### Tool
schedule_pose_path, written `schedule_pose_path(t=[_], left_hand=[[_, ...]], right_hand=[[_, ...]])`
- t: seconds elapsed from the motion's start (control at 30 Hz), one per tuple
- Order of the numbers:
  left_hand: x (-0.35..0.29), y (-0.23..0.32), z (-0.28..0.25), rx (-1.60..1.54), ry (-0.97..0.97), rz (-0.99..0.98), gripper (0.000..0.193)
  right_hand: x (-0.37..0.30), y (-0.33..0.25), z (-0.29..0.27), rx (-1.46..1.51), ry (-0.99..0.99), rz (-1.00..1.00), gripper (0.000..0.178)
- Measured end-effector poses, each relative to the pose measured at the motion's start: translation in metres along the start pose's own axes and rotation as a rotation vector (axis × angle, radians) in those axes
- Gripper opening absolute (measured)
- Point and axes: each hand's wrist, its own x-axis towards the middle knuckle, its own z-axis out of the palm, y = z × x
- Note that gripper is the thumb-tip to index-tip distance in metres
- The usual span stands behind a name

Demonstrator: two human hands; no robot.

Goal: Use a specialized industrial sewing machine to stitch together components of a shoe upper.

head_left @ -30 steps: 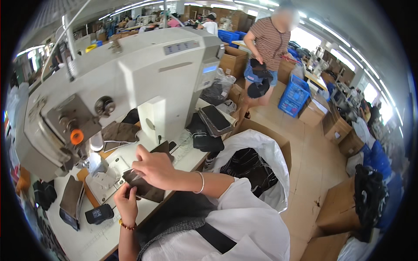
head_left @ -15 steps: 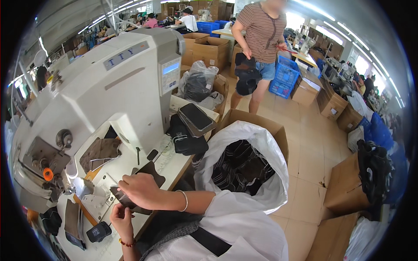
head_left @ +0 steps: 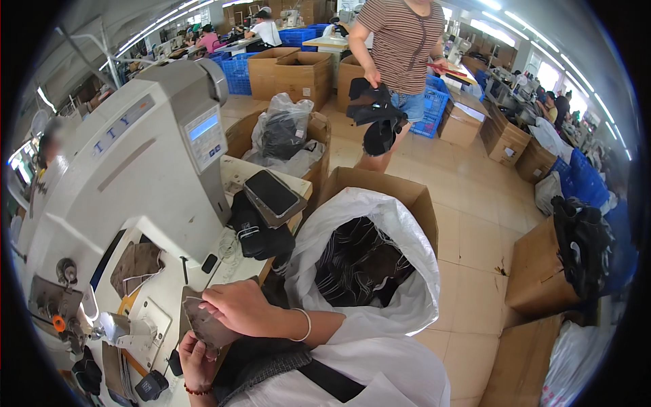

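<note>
A brown cut piece of fabric [head_left: 201, 323] is held between my two hands at the machine table's front edge. My left hand [head_left: 196, 358], with a beaded bracelet, pinches its lower edge. Above it, my right hand [head_left: 239, 308], with a pale bangle, has its fingers closed on the upper part, hiding some of the cloth. Just left of the fabric is the metal work plate [head_left: 150, 327] of a large white sewing machine [head_left: 146, 159]. Another brown piece [head_left: 135, 268] lies under the machine arm. Long brown strips and a small black piece [head_left: 151, 385] rest near my left hand.
A phone [head_left: 272, 193] lies on dark fabric pieces at the table's right corner. Right of the table, a white sack [head_left: 415, 254] of dark pieces sits in a carton. Beyond it a person [head_left: 400, 41] holds black pieces. Cartons [head_left: 536, 275] line the right side.
My hands have drawn the brown fabric from the machine's work plate toward me, and more of its face shows. The view has shifted. The black pieces in the standing person's hand have swung.
</note>
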Motion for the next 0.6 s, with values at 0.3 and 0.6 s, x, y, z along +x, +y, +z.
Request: schedule_pose_path(t=[0.3,0.6], left_hand=[[0.037,-0.022,0.05,-0.16,-0.156,-0.205,0.027],[0.072,-0.047,0.074,-0.242,-0.21,-0.367,0.027]], right_hand=[[-0.029,0.045,-0.062,0.018,-0.037,0.121,0.019],[-0.063,0.092,-0.086,0.196,0.074,0.308,0.025]])
